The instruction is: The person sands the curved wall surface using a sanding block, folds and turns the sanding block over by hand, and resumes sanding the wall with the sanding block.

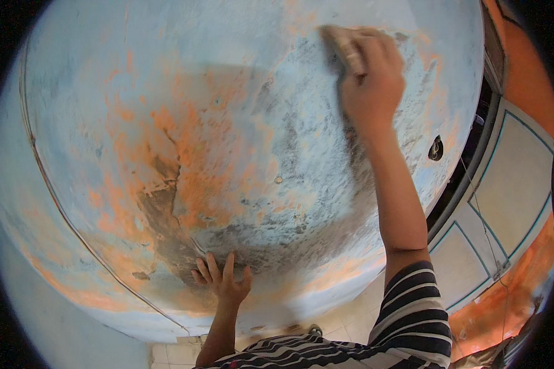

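Before me stands a wall point(240, 152) with worn pale-blue paint, orange patches and dark bare plaster. My right hand point(374, 87) is raised to its upper right part. The fingers are bent around a small flat piece point(339, 44), pressed at the wall; motion blur hides its exact kind. Lower down, my left hand point(226, 281) rests against the wall with fingers spread and nothing in it. Just above that hand, a crack point(177, 198) runs through a dark patch where the surface has broken away.
A cable point(69, 221) runs down the wall at left. At right, a hole point(436, 148) with wires in it sits near a doorway and a panelled door point(512, 184). A loose cord hangs over the door. Pale floor tiles point(351, 323) lie below.
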`<state>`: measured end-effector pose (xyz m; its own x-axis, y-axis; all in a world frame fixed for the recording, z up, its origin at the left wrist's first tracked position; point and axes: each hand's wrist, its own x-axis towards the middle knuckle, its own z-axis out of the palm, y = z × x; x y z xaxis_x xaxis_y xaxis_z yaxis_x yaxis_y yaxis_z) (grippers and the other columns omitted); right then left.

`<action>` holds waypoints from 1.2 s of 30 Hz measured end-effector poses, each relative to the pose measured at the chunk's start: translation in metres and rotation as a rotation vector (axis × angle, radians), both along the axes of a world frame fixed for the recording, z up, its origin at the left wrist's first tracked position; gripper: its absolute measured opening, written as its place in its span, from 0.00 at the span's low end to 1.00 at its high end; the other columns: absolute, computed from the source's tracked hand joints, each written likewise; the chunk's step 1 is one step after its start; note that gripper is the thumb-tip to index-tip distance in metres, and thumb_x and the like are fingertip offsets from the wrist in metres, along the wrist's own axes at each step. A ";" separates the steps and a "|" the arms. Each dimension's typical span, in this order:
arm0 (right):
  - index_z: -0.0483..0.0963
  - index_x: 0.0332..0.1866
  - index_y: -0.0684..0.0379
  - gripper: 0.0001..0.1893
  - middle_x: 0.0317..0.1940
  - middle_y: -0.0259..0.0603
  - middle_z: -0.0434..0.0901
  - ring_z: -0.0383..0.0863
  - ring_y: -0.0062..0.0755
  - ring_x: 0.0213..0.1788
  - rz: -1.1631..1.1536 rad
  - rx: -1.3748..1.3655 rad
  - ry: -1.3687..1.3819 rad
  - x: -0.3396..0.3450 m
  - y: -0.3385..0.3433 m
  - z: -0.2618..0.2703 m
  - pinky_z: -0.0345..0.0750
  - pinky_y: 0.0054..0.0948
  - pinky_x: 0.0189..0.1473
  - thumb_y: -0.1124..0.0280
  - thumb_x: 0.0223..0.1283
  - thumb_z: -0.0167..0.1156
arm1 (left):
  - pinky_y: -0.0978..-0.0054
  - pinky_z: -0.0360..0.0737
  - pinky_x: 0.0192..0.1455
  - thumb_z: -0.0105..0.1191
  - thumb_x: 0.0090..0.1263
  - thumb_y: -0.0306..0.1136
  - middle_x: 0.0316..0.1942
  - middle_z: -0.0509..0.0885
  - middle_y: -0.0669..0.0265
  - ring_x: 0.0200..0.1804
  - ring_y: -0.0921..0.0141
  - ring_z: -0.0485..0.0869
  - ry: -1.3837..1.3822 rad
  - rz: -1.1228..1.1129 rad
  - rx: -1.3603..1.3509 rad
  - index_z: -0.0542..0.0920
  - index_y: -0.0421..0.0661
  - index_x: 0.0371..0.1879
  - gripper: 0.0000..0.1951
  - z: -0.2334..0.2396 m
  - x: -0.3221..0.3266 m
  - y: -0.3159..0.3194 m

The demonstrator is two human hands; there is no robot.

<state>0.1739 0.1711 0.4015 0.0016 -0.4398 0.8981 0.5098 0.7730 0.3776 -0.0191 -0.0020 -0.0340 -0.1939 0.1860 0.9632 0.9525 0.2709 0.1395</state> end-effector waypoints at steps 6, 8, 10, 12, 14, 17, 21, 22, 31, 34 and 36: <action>0.83 0.46 0.56 0.10 0.54 0.41 0.84 0.83 0.48 0.55 -0.193 0.144 -0.131 0.000 -0.006 -0.001 0.80 0.43 0.61 0.72 0.59 0.69 | 0.33 0.38 0.79 0.58 0.73 0.57 0.78 0.65 0.46 0.82 0.41 0.54 0.024 -0.010 0.036 0.80 0.55 0.64 0.27 -0.001 -0.007 -0.003; 0.83 0.45 0.56 0.10 0.54 0.41 0.84 0.83 0.47 0.54 -0.048 -0.018 0.071 0.012 0.008 0.012 0.79 0.43 0.61 0.73 0.57 0.70 | 0.32 0.39 0.79 0.58 0.73 0.57 0.78 0.65 0.46 0.82 0.40 0.55 0.016 -0.019 0.045 0.80 0.55 0.64 0.27 -0.001 -0.003 0.001; 0.83 0.45 0.56 0.10 0.53 0.42 0.85 0.83 0.47 0.53 -0.041 0.048 -0.047 -0.011 -0.011 -0.008 0.80 0.42 0.60 0.74 0.58 0.69 | 0.31 0.39 0.79 0.58 0.73 0.57 0.78 0.66 0.47 0.82 0.41 0.55 0.007 -0.003 0.020 0.80 0.55 0.65 0.27 0.000 -0.005 -0.002; 0.84 0.46 0.56 0.11 0.51 0.43 0.85 0.84 0.47 0.52 -0.038 0.117 -0.161 -0.018 -0.015 -0.013 0.80 0.42 0.59 0.75 0.58 0.69 | 0.31 0.39 0.79 0.58 0.73 0.57 0.78 0.66 0.47 0.82 0.41 0.55 -0.002 0.010 0.020 0.80 0.55 0.65 0.27 -0.001 -0.007 -0.004; 0.84 0.47 0.57 0.11 0.49 0.44 0.86 0.84 0.48 0.52 -0.080 0.111 -0.066 -0.003 -0.001 -0.001 0.80 0.41 0.57 0.76 0.58 0.68 | 0.31 0.39 0.79 0.58 0.73 0.57 0.78 0.66 0.47 0.82 0.41 0.55 -0.006 0.000 0.020 0.80 0.55 0.65 0.27 -0.002 -0.007 -0.004; 0.83 0.44 0.57 0.09 0.47 0.44 0.86 0.84 0.49 0.52 -0.028 0.048 0.071 0.013 0.016 0.015 0.79 0.41 0.58 0.74 0.59 0.68 | 0.31 0.38 0.79 0.58 0.73 0.56 0.78 0.66 0.46 0.82 0.41 0.54 -0.031 -0.016 0.013 0.80 0.54 0.65 0.27 -0.001 0.000 -0.001; 0.81 0.40 0.57 0.04 0.45 0.44 0.86 0.83 0.48 0.54 -0.035 0.154 -0.164 -0.017 -0.018 -0.008 0.77 0.42 0.59 0.72 0.61 0.65 | 0.31 0.37 0.79 0.57 0.74 0.57 0.78 0.65 0.45 0.82 0.41 0.53 -0.016 -0.004 0.013 0.79 0.53 0.66 0.28 -0.001 -0.006 -0.004; 0.82 0.40 0.57 0.05 0.46 0.43 0.86 0.83 0.47 0.54 -0.057 0.160 -0.140 -0.012 -0.016 -0.004 0.77 0.42 0.58 0.71 0.61 0.66 | 0.31 0.37 0.79 0.57 0.74 0.57 0.78 0.65 0.45 0.82 0.41 0.53 -0.010 -0.003 0.026 0.79 0.52 0.66 0.28 -0.001 -0.006 -0.004; 0.80 0.44 0.52 0.16 0.50 0.41 0.83 0.80 0.48 0.56 -0.095 0.175 -0.232 -0.004 0.001 -0.006 0.69 0.51 0.64 0.77 0.47 0.65 | 0.30 0.41 0.79 0.53 0.78 0.55 0.81 0.58 0.42 0.83 0.39 0.49 0.013 0.017 -0.002 0.71 0.50 0.72 0.30 0.009 0.000 -0.006; 0.80 0.44 0.53 0.15 0.50 0.43 0.84 0.81 0.49 0.57 -0.087 -0.033 0.020 0.024 0.018 0.013 0.71 0.51 0.63 0.78 0.48 0.65 | 0.29 0.41 0.79 0.52 0.78 0.56 0.81 0.58 0.43 0.83 0.38 0.49 0.007 0.020 -0.015 0.71 0.50 0.73 0.31 0.009 0.005 -0.004; 0.80 0.44 0.54 0.14 0.51 0.44 0.84 0.82 0.52 0.56 -0.020 -0.007 0.063 0.016 0.015 0.008 0.72 0.51 0.61 0.78 0.50 0.65 | 0.30 0.39 0.79 0.55 0.76 0.55 0.80 0.60 0.43 0.83 0.39 0.49 -0.011 -0.010 0.011 0.75 0.50 0.69 0.29 0.008 0.005 -0.001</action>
